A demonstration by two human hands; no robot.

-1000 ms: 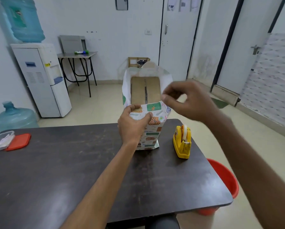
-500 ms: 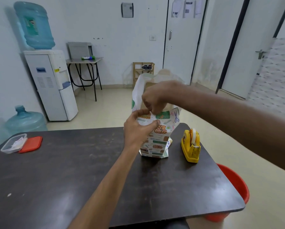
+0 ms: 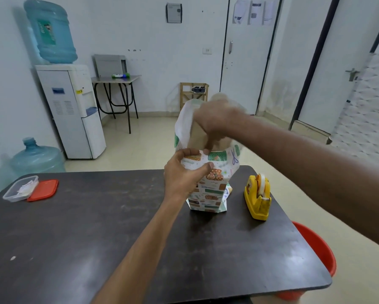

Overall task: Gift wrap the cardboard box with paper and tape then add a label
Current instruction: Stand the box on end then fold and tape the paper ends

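The left hand grips the near top edge of the wrapping paper, thumb pressed on the printed face. The right hand reaches over from the right, its fingers curled down inside the open paper top, pinching at something I cannot make out. The cardboard box stands upright inside the paper sleeve near the far edge of the dark table. Just right of it sits a yellow tape dispenser. At the far left lie a clear container and a red lid, touching. A red bucket stands beyond the table's right edge.
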